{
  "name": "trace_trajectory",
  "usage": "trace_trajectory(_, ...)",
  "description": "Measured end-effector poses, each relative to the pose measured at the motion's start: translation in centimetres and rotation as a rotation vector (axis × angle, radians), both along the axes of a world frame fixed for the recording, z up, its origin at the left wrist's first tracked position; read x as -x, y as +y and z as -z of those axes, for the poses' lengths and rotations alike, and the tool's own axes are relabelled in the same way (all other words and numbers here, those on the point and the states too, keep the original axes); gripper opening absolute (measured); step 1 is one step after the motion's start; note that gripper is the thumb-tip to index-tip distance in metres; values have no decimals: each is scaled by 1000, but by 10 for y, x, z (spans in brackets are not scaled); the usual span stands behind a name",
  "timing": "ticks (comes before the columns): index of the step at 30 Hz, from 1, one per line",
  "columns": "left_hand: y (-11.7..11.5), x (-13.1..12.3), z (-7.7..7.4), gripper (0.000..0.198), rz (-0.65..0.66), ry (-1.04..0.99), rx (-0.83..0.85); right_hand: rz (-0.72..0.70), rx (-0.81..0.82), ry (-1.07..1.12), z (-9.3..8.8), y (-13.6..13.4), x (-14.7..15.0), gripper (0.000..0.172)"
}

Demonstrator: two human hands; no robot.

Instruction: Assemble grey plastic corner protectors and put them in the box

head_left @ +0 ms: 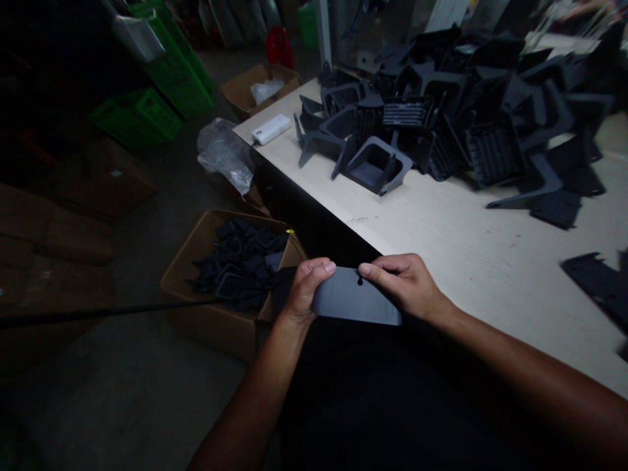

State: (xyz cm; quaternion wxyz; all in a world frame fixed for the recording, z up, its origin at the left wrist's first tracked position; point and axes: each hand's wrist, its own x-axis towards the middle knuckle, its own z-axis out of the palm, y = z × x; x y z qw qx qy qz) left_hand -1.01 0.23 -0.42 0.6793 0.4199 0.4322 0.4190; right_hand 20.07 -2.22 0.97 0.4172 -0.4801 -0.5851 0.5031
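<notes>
Both hands grip one flat black plastic plate (354, 302) with a small keyhole notch near its top edge, held over my lap at the table's front edge. My left hand (305, 286) is closed on its left end, thumb on top. My right hand (405, 282) is closed on its right end, thumb beside the notch.
A pale table (456, 242) carries a big heap of black moulded plastic parts (456, 111) and a white power bank (270, 129). More black pieces (596, 278) lie at the right. On the floor stands a cardboard box (216, 320) of black parts (240, 261), with green crates (140, 114) behind.
</notes>
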Motion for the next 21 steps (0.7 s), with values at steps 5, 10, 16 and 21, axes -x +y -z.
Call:
trace_trajectory(5, -4, -1, 0, 48, -100, -8, 28, -56, 79, 57, -7, 15, 1, 53)
trace_trajectory(10, -7, 2, 8, 41, -2, 22, 78, -246, 210, 1, -7, 33, -7, 61)
trace_trajectory(16, 0, 8, 13, 38, -71, 2, 71, 2, -82, -193, -14, 46, -18, 50)
trace_trajectory(21, 10, 12, 14, 35, -437, -58, -105, 259, -100, -116, -22, 42, -24, 48)
